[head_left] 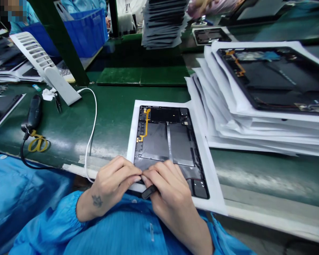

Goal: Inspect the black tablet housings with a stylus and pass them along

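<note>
Green matting [69,117] covers the workbench, and the work sits at its near edge. The left hand [111,186] curls inward, its fingertips [135,179] meeting the right hand [170,198] at the bottom edge of an opened tablet [166,141]; whether those left fingers pinch anything cannot be told. The right fingers close around a small black plastic tool [149,192], which juts out toward the person's lap.

The tablet lies with its back off, showing grey battery cells [155,141] and a yellow flex cable [146,124], on a white sheet [131,141]. Just to the right rises a tall stack of other tablets [271,81] separated by white sheets. A white cable [94,120] curves along the bench to the left, past a black corded handheld device [34,113] and a yellow looped item [38,143]. Tweezers [57,102] lie beside a crumpled white tissue [48,94]. Farther off stand a blue plastic crate [79,33] and a pile of dark panels [162,24].
</note>
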